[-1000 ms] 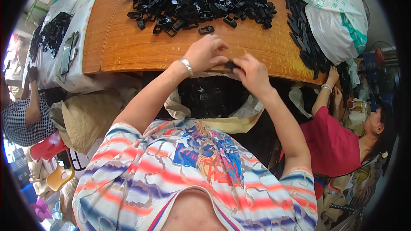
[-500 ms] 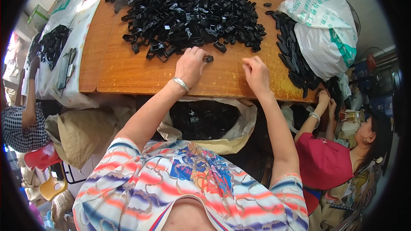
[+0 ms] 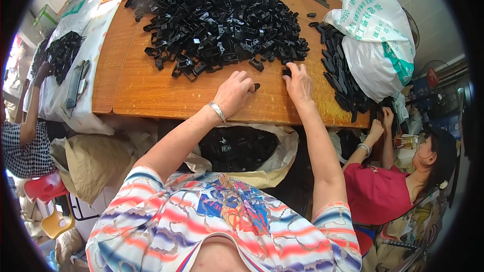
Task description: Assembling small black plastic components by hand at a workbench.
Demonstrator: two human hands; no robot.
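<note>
My left hand is closed just above the near part of the table, pinching a small black plastic piece whose tip shows past the fingers. To its right, my right hand has its fingers curled on another small black plastic part by the lower right edge of the heap. A large heap of black plastic parts, some like small clips or buckles, spreads over the wooden table in front of both hands. What the finger pads cover is hidden.
Longer black pieces lie along the table's right side by a white plastic sack. Below the table edge, an open bag holds black parts. A co-worker in a red top sits right; another person in checks works left.
My right hand has moved forward and slightly left to a black part near the heap. My left hand has drawn back and right, still with its piece.
</note>
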